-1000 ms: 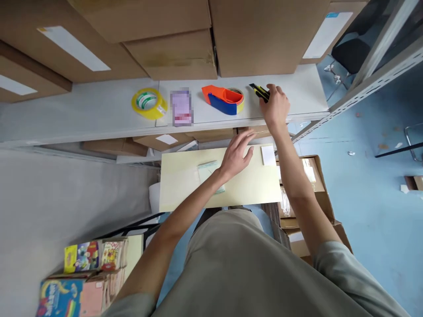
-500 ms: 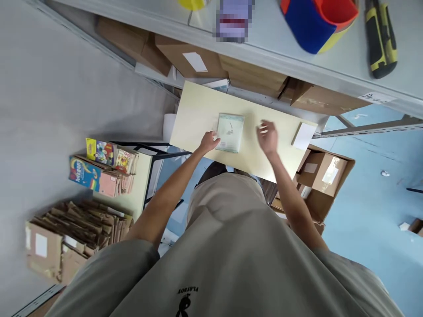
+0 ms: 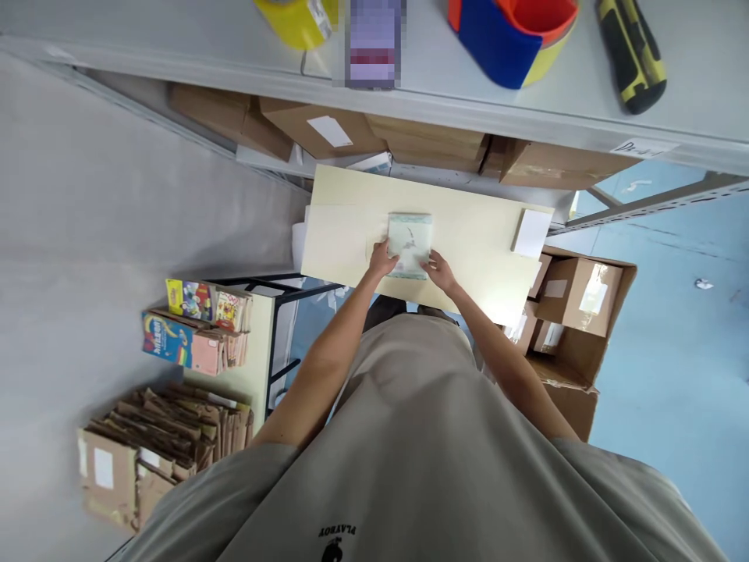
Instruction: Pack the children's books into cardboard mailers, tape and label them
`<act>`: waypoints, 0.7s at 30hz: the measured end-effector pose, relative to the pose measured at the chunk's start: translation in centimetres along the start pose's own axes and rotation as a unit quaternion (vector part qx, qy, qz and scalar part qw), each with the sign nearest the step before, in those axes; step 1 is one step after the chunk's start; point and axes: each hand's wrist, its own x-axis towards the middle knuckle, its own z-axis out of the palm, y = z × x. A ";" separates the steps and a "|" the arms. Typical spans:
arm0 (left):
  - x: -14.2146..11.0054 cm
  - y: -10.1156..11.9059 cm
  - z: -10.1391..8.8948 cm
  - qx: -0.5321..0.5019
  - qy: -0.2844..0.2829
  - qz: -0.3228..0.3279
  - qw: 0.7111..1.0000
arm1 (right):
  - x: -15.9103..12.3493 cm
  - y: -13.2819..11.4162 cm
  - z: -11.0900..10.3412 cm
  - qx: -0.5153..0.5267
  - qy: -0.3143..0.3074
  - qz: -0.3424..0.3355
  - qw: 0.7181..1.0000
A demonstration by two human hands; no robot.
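Observation:
A flat, pale green rectangular package, with a small dark print near its middle, lies on the cream tabletop. At its left edge, my left hand grips the near corner, the thumb on top. My right hand holds the right edge near the corner in the same way. The fingertips under the edges are hidden. Whether the package is a book or a box, I cannot tell.
A white block lies at the table's right end. Above runs a grey shelf with yellow tape, a blue-red holder and a box cutter. Cardboard boxes stand right; packed cartons stand left.
My right hand has come left and down from above the table onto the package's right edge. My left hand has closed on the left edge. The camera view has shifted slightly.

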 end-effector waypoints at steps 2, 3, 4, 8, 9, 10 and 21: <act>-0.2 0.2 0.6 0.004 -0.014 0.014 1.000 | -0.6 0.7 -0.3 0.056 0.028 0.040 0.997; -0.3 0.3 0.8 0.010 -0.020 0.015 1.000 | -0.8 0.9 -0.3 0.086 0.043 0.059 0.994; -0.4 0.5 0.9 0.015 -0.027 0.013 0.999 | -0.9 1.0 -0.3 0.112 0.057 0.075 0.989; -0.5 1.0 0.4 0.024 -0.039 0.008 0.999 | -0.5 0.9 0.8 0.159 0.097 0.094 0.978; -0.5 1.1 0.2 0.023 -0.040 0.008 0.999 | -0.3 0.7 1.1 0.168 0.106 0.098 0.975; -0.5 1.2 0.0 0.022 -0.041 0.009 0.999 | 0.0 0.4 1.5 0.180 0.114 0.102 0.972; 0.3 0.1 -0.9 -0.044 -0.073 0.022 0.996 | 1.7 -1.2 2.0 0.249 0.145 0.132 0.948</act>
